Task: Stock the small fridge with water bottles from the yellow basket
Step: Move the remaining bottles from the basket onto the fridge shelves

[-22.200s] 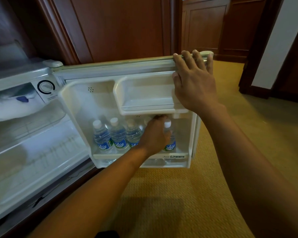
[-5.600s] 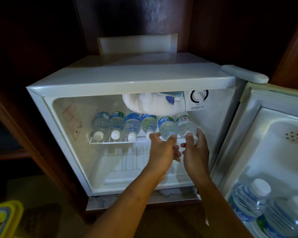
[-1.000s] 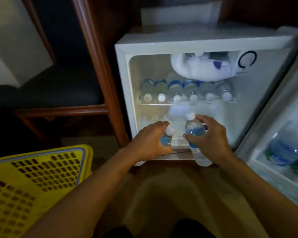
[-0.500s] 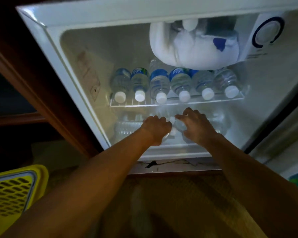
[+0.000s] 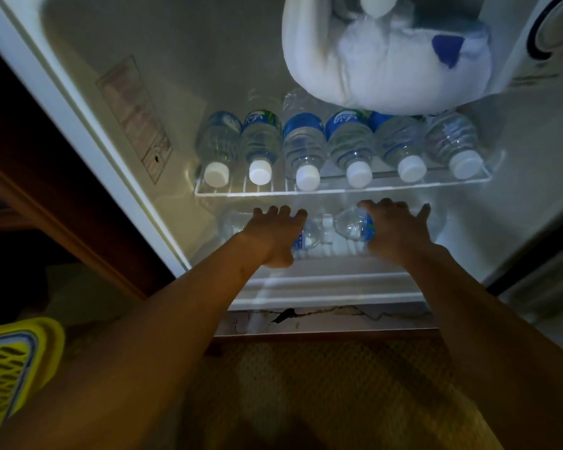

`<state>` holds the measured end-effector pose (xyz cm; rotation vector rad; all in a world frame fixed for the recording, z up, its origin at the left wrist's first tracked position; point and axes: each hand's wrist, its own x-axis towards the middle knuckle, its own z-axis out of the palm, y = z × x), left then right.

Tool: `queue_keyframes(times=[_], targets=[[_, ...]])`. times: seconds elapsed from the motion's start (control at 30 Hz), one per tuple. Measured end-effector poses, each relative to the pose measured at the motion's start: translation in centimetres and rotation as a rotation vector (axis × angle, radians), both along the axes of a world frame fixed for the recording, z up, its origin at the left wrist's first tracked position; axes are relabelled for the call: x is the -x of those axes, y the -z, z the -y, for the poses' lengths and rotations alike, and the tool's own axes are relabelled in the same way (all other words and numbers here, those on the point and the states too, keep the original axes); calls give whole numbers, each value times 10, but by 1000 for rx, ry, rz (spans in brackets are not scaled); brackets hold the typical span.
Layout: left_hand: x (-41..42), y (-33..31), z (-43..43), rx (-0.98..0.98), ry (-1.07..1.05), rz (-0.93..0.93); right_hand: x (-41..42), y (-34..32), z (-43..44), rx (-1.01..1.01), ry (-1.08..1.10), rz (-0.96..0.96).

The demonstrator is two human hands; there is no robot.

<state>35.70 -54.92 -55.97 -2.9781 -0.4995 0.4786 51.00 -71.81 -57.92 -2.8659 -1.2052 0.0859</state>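
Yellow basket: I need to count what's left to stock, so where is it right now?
In the head view the yellow basket sits on the floor at the lower left edge, left of the left forearm and the open fridge; only a corner shows.

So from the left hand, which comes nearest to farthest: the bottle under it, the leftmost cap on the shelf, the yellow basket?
1. Bottle under the left hand: bottle, touching, fridge floor.
2. Leftmost cap: just above, on the wire shelf.
3. Yellow basket: far lower left, on the carpet.
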Motion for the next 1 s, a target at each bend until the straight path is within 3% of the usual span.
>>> queue_keyframes(times=[0.57,1.0], targets=[[27,15,12,-176,76,159,11,15,8,-131,-111,72],[29,23,17,-96,-1,163,17,17,12,-87,-99,100]])
